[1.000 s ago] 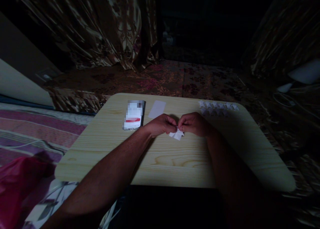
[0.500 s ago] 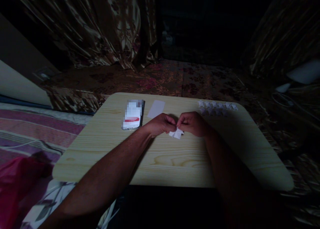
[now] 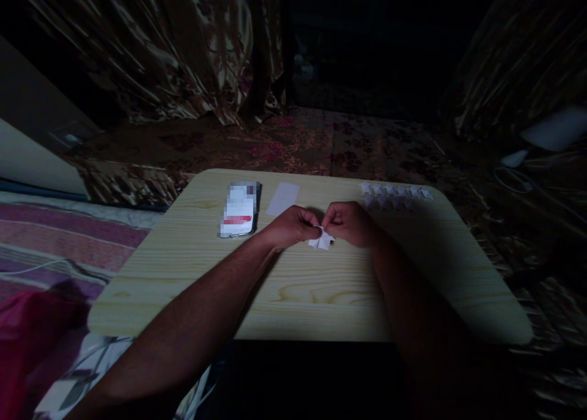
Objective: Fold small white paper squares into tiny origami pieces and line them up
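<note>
A small folded white paper with pointed flaps is held just above or on the wooden table, near its middle. My left hand pinches its left upper side between thumb and fingers. From the other side, my right hand grips the upper right part with closed fingertips. The fingers hide the far part of the paper. Beyond my left hand lies a flat white sheet of paper. Several small folded paper pieces stand in two rows at the far right of the table.
A phone lies on the left of the light wooden table. Patterned curtains hang behind. A striped bed cover and a red cloth are at the left, with white cables below. A white lamp-like object stands at right.
The camera view has shifted slightly. Both hands stay at the folded paper, with only a small shift of the fingers; its flaps look slightly flatter.
</note>
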{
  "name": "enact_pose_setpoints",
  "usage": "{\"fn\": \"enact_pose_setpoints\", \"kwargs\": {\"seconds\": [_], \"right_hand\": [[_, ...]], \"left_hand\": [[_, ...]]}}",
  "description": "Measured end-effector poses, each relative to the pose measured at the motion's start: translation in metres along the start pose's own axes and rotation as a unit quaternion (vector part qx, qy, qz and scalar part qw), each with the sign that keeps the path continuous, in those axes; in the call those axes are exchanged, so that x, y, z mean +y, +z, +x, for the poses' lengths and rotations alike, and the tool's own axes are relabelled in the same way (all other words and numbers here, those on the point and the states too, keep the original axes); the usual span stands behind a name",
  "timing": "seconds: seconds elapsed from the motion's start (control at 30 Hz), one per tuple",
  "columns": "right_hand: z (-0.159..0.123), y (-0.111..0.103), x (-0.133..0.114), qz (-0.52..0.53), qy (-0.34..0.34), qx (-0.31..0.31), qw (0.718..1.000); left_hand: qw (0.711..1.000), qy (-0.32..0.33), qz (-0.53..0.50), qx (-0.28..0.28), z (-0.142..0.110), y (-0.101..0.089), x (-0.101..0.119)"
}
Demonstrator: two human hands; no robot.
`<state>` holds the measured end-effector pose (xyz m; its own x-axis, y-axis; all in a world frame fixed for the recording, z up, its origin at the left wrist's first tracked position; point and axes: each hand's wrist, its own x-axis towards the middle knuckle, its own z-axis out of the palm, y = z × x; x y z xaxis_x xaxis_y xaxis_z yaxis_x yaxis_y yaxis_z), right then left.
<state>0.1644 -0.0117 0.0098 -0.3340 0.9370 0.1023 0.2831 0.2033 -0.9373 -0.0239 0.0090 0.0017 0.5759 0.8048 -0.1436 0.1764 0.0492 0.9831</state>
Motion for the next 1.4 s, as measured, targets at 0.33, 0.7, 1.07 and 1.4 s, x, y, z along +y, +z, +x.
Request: {"fn": "enact_pose_setpoints", "kwargs": {"seconds": [0.33,0.7,1.07,1.4], "right_hand": [[0.001,-0.006,-0.001,0.010,-0.016,0.023,1.000],[-0.002,-0.011,-0.006,0.019,0.001,0.004,1.000],[-0.001,-0.010,-0.002,-0.009,0.012,0.009,1.000],[-0.001,-0.011,-0.004,0.030,0.030,0.015,0.999]], "left_hand": [[0.999,0.032,-0.012,0.030,-0.002,0.006,0.006],[0.997,0.070,0.013,0.034,-0.001,0.008,0.001],[0.997,0.067,0.038,0.017,0.000,0.008,0.000],[0.994,0.085,0.032,0.055,-0.002,0.010,0.004]]}}
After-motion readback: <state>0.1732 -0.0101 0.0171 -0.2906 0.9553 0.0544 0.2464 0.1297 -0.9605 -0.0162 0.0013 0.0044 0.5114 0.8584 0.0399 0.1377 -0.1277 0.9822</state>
